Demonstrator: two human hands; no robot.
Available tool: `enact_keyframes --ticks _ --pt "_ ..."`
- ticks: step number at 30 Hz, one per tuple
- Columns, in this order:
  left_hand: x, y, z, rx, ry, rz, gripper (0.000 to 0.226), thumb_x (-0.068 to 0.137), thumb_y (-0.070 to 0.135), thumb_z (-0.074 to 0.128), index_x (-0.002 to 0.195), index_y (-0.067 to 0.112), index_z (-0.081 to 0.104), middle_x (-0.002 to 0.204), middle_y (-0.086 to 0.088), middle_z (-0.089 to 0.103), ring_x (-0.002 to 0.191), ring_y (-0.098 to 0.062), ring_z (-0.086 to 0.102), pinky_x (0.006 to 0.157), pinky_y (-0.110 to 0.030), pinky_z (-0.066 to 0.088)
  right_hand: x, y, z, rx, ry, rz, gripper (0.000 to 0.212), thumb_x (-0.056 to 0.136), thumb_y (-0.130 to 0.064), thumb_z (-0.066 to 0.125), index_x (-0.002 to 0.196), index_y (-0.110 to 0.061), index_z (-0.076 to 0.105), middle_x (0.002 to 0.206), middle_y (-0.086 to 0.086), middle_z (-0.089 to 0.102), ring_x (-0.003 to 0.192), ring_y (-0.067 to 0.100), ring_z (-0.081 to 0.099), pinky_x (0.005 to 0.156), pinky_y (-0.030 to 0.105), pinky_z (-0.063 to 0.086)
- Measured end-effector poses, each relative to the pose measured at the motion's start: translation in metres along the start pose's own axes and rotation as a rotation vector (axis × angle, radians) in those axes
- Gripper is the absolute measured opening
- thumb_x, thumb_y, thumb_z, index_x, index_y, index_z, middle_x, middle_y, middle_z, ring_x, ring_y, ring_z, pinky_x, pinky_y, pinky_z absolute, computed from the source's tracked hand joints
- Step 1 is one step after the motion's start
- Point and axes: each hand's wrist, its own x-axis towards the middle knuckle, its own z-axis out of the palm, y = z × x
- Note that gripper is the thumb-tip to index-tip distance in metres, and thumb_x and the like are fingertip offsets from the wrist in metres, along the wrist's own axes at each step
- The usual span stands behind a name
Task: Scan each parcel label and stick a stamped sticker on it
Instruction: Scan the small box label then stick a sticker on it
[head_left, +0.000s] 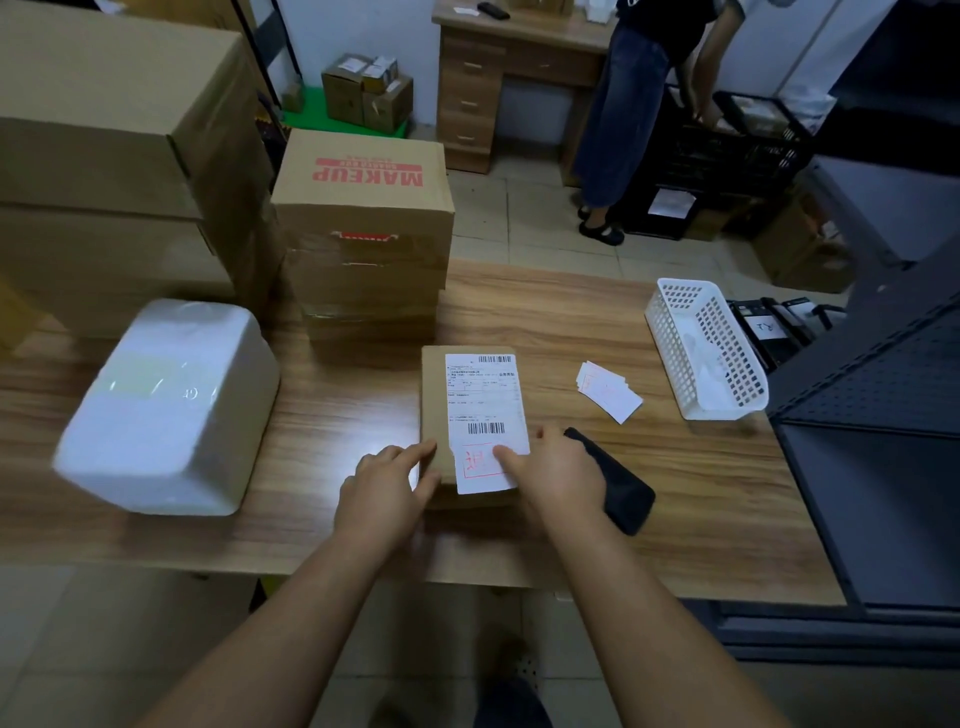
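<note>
1. Parcel (435, 395) flat on table (675, 493), under both hands' fingertips.
2. Left hand (387, 480) fingers straight, steadying parcel edge.
3. Right hand (553, 470) forefinger pressing sticker (480, 467).
4. Rub outward from fingertip, flatten corners.

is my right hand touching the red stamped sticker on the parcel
Touching. The head view shows the right hand with a fingertip pressed flat on the red stamped sticker, at the near end of the parcel.

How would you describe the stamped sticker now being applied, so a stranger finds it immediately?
On the wooden table, find the flat brown parcel at the near middle, between both hands. The stamped sticker is the white slip under its shipping label. Only it bears a red square stamp, not barcodes.
</note>
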Motion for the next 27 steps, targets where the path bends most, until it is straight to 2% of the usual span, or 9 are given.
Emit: enact_keyframes --ticks 3,5,7,10,14,18,23,25,27 --pt "0.001 -0.001 0.002 -0.034 -0.004 -0.004 0.044 0.096 0.046 0.051 0.14 0.041 0.047 0.128 0.009 0.057 0.122 -0.02 0.045 0.095 -0.037 0.041 0.006 0.023 -0.002 0.004 0.058 0.005 0.037 0.098 -0.046 0.046 0.114 -0.015 0.057 0.106 0.005 0.065 0.093 0.027 0.062 0.071 0.037 0.052" --pt "0.002 -0.001 0.003 -0.057 -0.006 -0.006 0.043 0.096 0.045 0.052 0.138 0.04 0.049 0.127 0.009 0.058 0.122 -0.019 0.046 0.094 -0.036 0.04 0.005 0.025 0.008 0.013 0.154 -0.253 0.033 0.1 -0.033 0.042 0.118 -0.015 0.062 0.121 0.006 0.062 0.111 0.029 0.057 0.089 0.04 0.047" --pt "0.002 -0.001 0.004 -0.064 0.001 -0.005 0.043 0.096 0.044 0.053 0.138 0.04 0.049 0.127 0.009 0.058 0.121 -0.019 0.047 0.095 -0.037 0.041 -0.003 0.014 0.026 -0.035 0.111 -0.506 0.05 0.099 -0.042 0.031 0.134 -0.018 0.057 0.145 0.006 0.049 0.135 0.029 0.042 0.104 0.041 0.034" --pt "0.002 -0.002 0.003 -0.027 0.013 0.0 0.042 0.095 0.047 0.053 0.137 0.042 0.05 0.126 0.009 0.06 0.119 -0.019 0.049 0.093 -0.036 0.043 -0.012 0.008 0.057 -0.236 0.082 -0.65 0.058 0.097 -0.048 0.024 0.143 -0.023 0.049 0.156 -0.001 0.039 0.145 0.025 0.033 0.114 0.044 0.024" --pt "0.002 0.0 -0.001 0.043 0.011 0.0 0.043 0.095 0.052 0.051 0.137 0.044 0.048 0.125 0.009 0.061 0.119 -0.019 0.05 0.093 -0.037 0.043 -0.005 0.017 0.057 -0.316 0.119 -0.689 0.056 0.096 -0.049 0.028 0.14 -0.027 0.054 0.15 -0.004 0.047 0.139 0.02 0.044 0.111 0.04 0.036" --pt "0.002 -0.001 -0.004 0.066 -0.008 -0.007 0.045 0.094 0.056 0.05 0.137 0.046 0.046 0.128 0.009 0.059 0.121 -0.019 0.048 0.095 -0.037 0.043 0.011 0.026 0.041 -0.303 0.043 -0.791 0.055 0.1 -0.05 0.033 0.15 -0.027 0.039 0.159 -0.007 0.031 0.148 0.016 0.027 0.113 0.04 0.03" --pt "0.002 0.001 -0.005 0.085 -0.004 -0.009 0.045 0.094 0.057 0.048 0.138 0.047 0.045 0.127 0.009 0.059 0.12 -0.019 0.049 0.094 -0.038 0.042 0.018 0.039 0.04 -0.184 0.136 -0.868 0.05 0.083 -0.027 0.076 0.13 -0.017 0.064 0.139 0.004 0.059 0.128 0.028 0.056 0.096 0.044 0.05" --pt "0.001 0.0 -0.004 0.076 -0.005 -0.01 0.045 0.095 0.057 0.047 0.139 0.047 0.044 0.126 0.009 0.06 0.12 -0.019 0.049 0.093 -0.037 0.041 0.022 0.05 0.041 -0.088 0.17 -0.891 0.053 0.077 -0.012 0.082 0.127 -0.014 0.066 0.137 0.006 0.06 0.127 0.028 0.056 0.096 0.045 0.051" --pt "0.001 0.0 -0.003 0.076 -0.005 -0.012 0.045 0.096 0.057 0.046 0.14 0.047 0.043 0.126 0.01 0.06 0.12 -0.019 0.049 0.092 -0.037 0.041 0.021 0.055 0.038 0.045 0.147 -0.842 0.049 0.084 -0.004 0.075 0.13 -0.014 0.064 0.143 0.0 0.053 0.136 0.019 0.044 0.108 0.037 0.045"
